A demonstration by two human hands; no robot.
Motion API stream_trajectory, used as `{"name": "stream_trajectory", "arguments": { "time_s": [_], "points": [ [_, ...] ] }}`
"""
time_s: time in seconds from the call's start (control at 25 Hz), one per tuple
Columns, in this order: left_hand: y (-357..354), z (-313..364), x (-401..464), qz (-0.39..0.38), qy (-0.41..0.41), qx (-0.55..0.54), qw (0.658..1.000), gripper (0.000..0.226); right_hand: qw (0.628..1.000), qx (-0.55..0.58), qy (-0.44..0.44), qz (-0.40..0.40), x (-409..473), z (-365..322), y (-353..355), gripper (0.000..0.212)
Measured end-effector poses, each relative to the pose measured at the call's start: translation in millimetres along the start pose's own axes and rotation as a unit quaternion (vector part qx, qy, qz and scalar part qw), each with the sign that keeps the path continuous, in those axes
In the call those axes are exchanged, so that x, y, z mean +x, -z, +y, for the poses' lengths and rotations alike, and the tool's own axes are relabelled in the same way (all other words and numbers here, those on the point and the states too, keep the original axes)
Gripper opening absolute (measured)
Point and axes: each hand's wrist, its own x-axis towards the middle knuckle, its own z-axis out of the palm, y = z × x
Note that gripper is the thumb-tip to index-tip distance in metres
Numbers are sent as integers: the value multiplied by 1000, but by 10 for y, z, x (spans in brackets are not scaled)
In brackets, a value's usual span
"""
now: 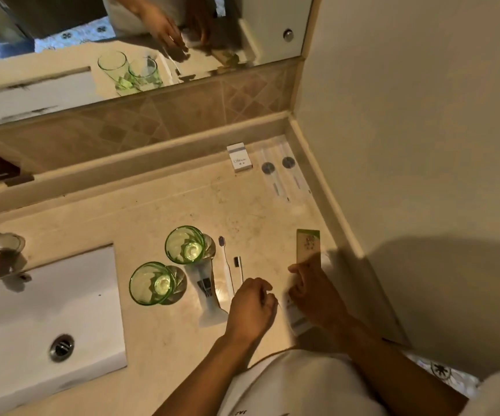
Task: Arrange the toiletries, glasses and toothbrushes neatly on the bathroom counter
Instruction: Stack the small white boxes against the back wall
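- The step in hand looks like sorting the small packets at the near right of the counter [158,211]; the glasses and brushes already stand in rough order.
- The right hand [314,292] lies over a white packet [298,321] near the counter's front edge, fingers bent down onto it; whether it pinches or only presses the packet I cannot tell.
- Just beyond that hand lies a green-edged sachet [308,244], its near end touching or under the fingertips.
- The left hand [253,306] is loosely curled beside the two toothbrushes [232,265]; it may hold something thin, but that is too small to tell.
- Two green glasses [167,265] stand left of the brushes, beside the sink [32,310], with a clear wrapper [208,292] lying between glasses and brushes.
- Far right, by the wall, sit a small white box [239,157] and two wrapped sticks [283,172].
- Next move, as I judge it: lift the packet and lay it square with the sachet, without knocking the brushes.
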Motion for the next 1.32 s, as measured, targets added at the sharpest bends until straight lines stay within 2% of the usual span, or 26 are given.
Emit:
{"name": "stream_trajectory", "arguments": {
  "time_s": [0.08, 0.24, 0.4, 0.6, 0.72, 0.8, 0.84, 0.96, 1.08, 1.16, 1.32],
  "points": [
    [-77, 20, -143, -18, 9, -14, 1000, 20, 999, 14, -30, 2, -191, 44, -50, 41],
    [-142, 142, -256, -40, 81, -92, 992, 2, 996, 40, -79, -8, -361, 79, -92, 58],
    [-155, 219, -272, -55, 116, -116, 985, 13, 991, 65, -115, -30, -398, 83, -119, 54],
    [-45, 294, -245, -22, 139, -166, 976, 24, 985, 124, -124, -6, -310, 61, -153, 54],
    [123, 285, -145, -9, 125, -182, 975, 31, 970, 207, -130, -13, -209, -43, -135, 39],
    [237, 238, -61, -6, 113, -180, 977, 35, 966, 224, -128, -26, -117, -127, -104, 21],
    [304, 230, -20, -2, 109, -179, 978, 36, 966, 228, -121, -29, -63, -169, -80, 21],
    [548, 249, 143, 40, 97, -185, 977, 38, 957, 266, -110, -28, 155, -356, 5, 23],
    [788, 278, 324, 133, 95, -178, 970, 44, 915, 380, -136, -7, 432, -572, 95, 16],
    [917, 320, 437, 150, 118, -229, 955, 44, 891, 431, -145, -11, 611, -703, 161, 16],
    [1138, 436, 698, 163, 150, -335, 916, 34, 874, 461, -142, -56, 871, -958, 270, 14]
  ]
}}
